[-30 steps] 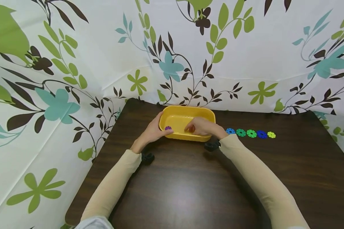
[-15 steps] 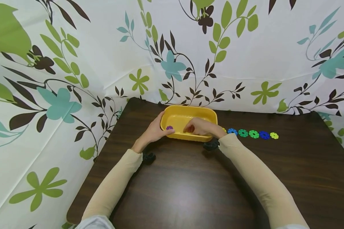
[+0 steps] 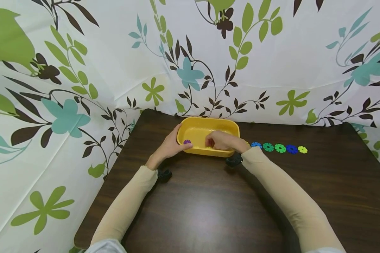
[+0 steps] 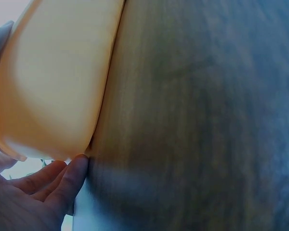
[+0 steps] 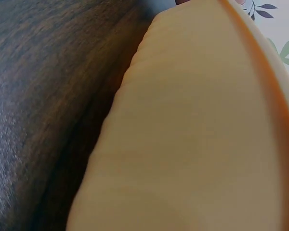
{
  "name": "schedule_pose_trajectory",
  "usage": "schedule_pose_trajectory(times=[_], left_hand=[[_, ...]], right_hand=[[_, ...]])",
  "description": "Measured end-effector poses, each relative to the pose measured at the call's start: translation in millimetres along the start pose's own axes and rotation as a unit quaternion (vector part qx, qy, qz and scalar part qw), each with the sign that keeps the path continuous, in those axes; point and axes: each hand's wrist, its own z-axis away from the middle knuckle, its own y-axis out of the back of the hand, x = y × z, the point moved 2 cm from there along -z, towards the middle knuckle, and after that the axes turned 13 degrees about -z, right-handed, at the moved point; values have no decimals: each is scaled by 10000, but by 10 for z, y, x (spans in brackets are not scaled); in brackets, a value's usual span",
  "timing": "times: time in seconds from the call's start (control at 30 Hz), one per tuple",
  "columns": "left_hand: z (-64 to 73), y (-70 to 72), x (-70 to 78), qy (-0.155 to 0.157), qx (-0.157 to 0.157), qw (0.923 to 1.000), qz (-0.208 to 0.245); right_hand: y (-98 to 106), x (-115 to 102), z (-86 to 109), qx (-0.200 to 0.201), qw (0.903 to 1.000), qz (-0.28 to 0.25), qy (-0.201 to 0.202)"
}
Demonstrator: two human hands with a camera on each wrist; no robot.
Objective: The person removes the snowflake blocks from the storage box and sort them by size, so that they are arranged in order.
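My left hand [image 3: 171,144] grips the left end of a yellow plastic tub [image 3: 194,151], thumb over the near rim; the left wrist view shows fingers [image 4: 70,180] against the tub's outer wall [image 4: 62,82]. A purple notched disc [image 3: 187,142] lies inside the tub by that thumb. My right hand [image 3: 220,140] reaches into the tub with curled fingers. Small yellow edges, seemingly of a notched disc [image 3: 208,147], show under its fingertips; whether they pinch it is hidden. In the right wrist view the tub's side [image 5: 183,115] blocks sight of the fingers.
Right of the tub a row of notched discs lies on the dark wooden table [image 3: 196,203]: light blue [image 3: 256,145], teal [image 3: 267,147], green [image 3: 280,148], dark blue [image 3: 292,149] and yellow [image 3: 302,149], with another yellow edge near my right wrist. Patterned cloth [image 3: 120,52] hangs behind.
Inside the tub my right hand has shifted slightly, and yellow edges have come into sight under its fingertips. The left hand keeps its hold on the tub. The view has drifted a little.
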Motion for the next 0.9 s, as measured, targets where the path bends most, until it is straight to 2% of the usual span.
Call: schedule_pose_trajectory(times=[0.3, 0.47, 0.73, 0.9], left_hand=[[4, 2, 9, -30, -15, 10000, -46], [2, -3, 11, -58, 16, 10000, 8], [5, -9, 1, -48, 4, 10000, 3], [10, -4, -4, -31, 21, 10000, 3]], right_hand=[[33, -12, 89, -186, 9993, 114, 288], [35, 8, 100, -143, 9995, -12, 276], [49, 28, 122, 230, 9997, 93, 4], [70, -7, 164, 627, 9973, 263, 261]])
